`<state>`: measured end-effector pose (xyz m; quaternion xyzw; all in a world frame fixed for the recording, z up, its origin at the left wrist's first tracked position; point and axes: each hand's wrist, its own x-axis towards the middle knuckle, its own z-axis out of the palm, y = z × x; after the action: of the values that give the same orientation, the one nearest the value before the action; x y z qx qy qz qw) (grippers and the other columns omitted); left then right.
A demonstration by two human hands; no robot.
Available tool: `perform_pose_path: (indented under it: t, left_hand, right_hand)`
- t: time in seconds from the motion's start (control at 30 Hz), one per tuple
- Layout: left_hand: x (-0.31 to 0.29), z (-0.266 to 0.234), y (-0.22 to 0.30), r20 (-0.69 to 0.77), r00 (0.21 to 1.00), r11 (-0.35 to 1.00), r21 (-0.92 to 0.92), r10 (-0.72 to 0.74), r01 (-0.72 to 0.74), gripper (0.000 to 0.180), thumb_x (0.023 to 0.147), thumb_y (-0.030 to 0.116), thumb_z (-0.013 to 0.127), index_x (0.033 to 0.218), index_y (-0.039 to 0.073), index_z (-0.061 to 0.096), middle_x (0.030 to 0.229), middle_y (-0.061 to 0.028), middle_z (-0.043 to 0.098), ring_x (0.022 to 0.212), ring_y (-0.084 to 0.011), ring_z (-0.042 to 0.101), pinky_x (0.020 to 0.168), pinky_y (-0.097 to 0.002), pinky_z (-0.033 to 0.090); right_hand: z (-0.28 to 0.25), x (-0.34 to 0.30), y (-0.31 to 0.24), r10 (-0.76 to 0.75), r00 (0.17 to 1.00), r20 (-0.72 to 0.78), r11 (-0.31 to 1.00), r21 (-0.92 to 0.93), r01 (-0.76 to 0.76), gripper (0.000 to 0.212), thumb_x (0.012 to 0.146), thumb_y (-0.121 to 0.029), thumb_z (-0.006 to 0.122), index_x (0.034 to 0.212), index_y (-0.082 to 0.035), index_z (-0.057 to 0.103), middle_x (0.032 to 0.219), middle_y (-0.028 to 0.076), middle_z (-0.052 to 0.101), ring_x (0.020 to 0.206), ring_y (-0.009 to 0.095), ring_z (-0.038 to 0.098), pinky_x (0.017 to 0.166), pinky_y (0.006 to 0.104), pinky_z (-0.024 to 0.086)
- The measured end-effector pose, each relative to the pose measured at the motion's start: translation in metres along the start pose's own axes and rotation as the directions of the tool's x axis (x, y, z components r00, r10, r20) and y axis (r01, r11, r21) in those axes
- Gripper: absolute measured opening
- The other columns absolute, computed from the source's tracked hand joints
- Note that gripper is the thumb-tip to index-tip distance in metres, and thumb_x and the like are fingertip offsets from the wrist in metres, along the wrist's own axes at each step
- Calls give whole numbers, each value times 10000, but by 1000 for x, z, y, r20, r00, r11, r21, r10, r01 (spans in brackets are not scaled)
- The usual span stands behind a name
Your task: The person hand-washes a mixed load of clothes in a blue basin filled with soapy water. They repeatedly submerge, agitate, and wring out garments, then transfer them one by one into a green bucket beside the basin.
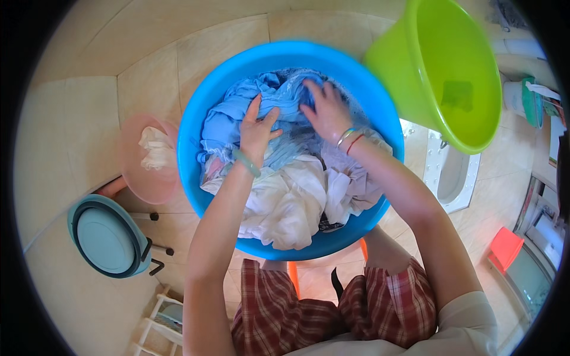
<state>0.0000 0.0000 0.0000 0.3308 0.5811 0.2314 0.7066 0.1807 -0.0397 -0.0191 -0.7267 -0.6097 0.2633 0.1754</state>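
Note:
A large blue basin (193, 113) holds wet laundry and soapy water. Light blue cloth (231, 113) fills its far side, and a bunched white garment (285, 202) lies at the near side. Beside it on the right is a greyish-white cloth (356, 187). My left hand (259, 132), with a pale green bangle at the wrist, rests on the blue cloth with its fingers spread. To its right, my right hand (326, 111) touches the same cloth, fingers apart and a little blurred. It wears a silver bangle and a red cord.
A tall green bucket (427, 77) stands tilted at the far right, above a white squat toilet (454, 172). Left of the basin are a pink basin (133, 169) with white cloth in it and a folded grey-green basin (104, 237). A white rack (157, 317) stands at the lower left.

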Motion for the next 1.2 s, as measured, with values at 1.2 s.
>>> perform_pose_path:
  t: [1.2]
  left_hand:
    - [-3,25,-35,-28,970,683,-715,-243,150,380,922,388,525,1045,46,634,1033,-100,662,934,-233,627,855,-371,500]
  right_hand:
    - [19,-13,-59,-118,962,-247,975,154,160,213,911,-239,584,787,-66,590,736,177,618,646,377,624,544,477,501]
